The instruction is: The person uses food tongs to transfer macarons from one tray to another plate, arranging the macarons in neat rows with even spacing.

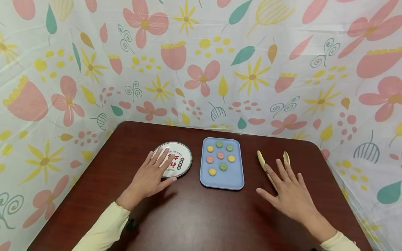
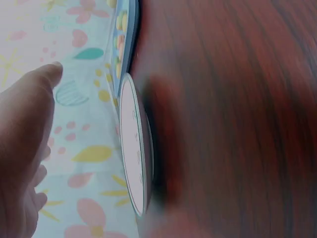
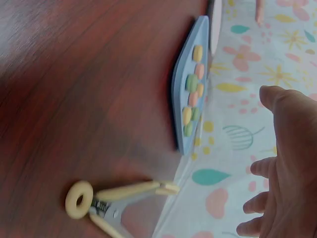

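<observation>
Left hand (image 1: 152,176) and right hand (image 1: 290,195): fingers extended, gripping nothing. Left hand hovers over one round plate (image 1: 187,157); its red Chinese characters include 不 and 待. Right hand hovers by one pair of tongs (image 1: 262,161). Between, one blue tray (image 1: 222,182) on the bench (image 1: 201,216) carries eight discs (image 1: 221,156): three green, three yellow, two pink.

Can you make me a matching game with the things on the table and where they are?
Things:
1. Round white plate with red writing
2. Blue rectangular tray with rounded corners
3. Pale yellow and metal tongs
4. Small round pink, yellow and green pieces

Places:
A. Between plate and tongs
B. Below the right hand
C. On the tray
D. Below the left hand

Pairs: 1-D, 2-A, 3-B, 4-C
</observation>
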Demonstrator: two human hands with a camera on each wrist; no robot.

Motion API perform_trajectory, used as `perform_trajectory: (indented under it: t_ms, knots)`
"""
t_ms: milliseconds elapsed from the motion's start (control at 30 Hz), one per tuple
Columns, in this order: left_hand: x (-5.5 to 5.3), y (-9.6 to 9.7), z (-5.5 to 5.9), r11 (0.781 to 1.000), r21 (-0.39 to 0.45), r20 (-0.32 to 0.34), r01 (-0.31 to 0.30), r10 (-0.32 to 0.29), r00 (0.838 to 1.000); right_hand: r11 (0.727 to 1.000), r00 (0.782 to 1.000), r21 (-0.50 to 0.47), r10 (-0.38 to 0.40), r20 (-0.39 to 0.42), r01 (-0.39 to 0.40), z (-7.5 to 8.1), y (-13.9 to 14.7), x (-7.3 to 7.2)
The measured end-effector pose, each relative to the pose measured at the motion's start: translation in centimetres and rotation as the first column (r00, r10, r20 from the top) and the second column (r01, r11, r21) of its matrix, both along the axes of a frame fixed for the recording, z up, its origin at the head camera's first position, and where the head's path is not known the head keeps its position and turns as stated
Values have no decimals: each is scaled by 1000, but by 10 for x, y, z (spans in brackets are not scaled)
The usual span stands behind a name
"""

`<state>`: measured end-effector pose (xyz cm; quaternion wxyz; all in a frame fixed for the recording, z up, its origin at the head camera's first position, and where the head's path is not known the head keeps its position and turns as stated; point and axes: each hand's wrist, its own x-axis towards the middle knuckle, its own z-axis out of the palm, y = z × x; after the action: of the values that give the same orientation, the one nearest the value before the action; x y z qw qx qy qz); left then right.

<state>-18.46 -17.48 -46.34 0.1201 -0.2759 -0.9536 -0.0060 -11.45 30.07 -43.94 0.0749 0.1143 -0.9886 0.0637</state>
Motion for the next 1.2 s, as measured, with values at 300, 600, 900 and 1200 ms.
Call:
perform_trajectory:
  t_ms: [300,600,900,1200]
  knots:
    - [-12,-28,1,989,148,56,14,-23,998,993,995,-92,-62,83,70,7,28,14]
    - [-21,-53,-21,890,435,262,-137,21,965,978,983,-147,-127,132,146,-4,44,16]
    - [-28,-59,-43,796,543,433,-268,9,902,956,972,-187,-204,120,224,-25,45,12]
    - [-27,-59,-51,744,584,497,-325,-11,868,929,951,-211,-286,116,305,-37,45,6]
